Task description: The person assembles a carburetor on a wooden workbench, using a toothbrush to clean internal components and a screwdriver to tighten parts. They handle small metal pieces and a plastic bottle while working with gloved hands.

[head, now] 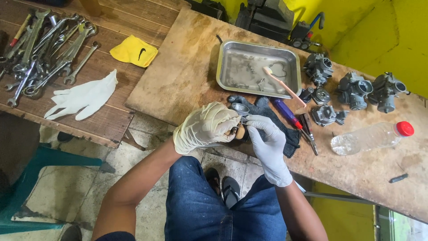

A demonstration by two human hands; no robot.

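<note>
Worn plywood worktop (pixel 187 67) on the right, plank worktop (pixel 111 111) on the left, yellow wall behind. Steel tray (pixel 232 67) sits mid-top, a pale toothbrush (pixel 281 84) leaning over its front rim. Clear plastic bottle (pixel 368 138) with a red cap lies on its side at right, no label visible. Three grey carburettors (pixel 356 89) stand in a row behind it, loose carburettor parts just left of them. Pile of spanners (pixel 44 49) top left; spare white glove (pixel 82 98) and a folded yellow cloth (pixel 133 51) with a small dark mark lie near them. Dark rag (pixel 267 111) under the hands, blue-handled screwdriver (pixel 287 114) on it.

Both hands gloved, held over the front edge of the plywood worktop, above the person's lap. Left hand (pixel 205 127): grip curled tight round a small carburettor part (pixel 240 132), metal with a tan piece showing, mostly hidden. Right hand (pixel 267 134): fingertips pinching the same part from the other side.
</note>
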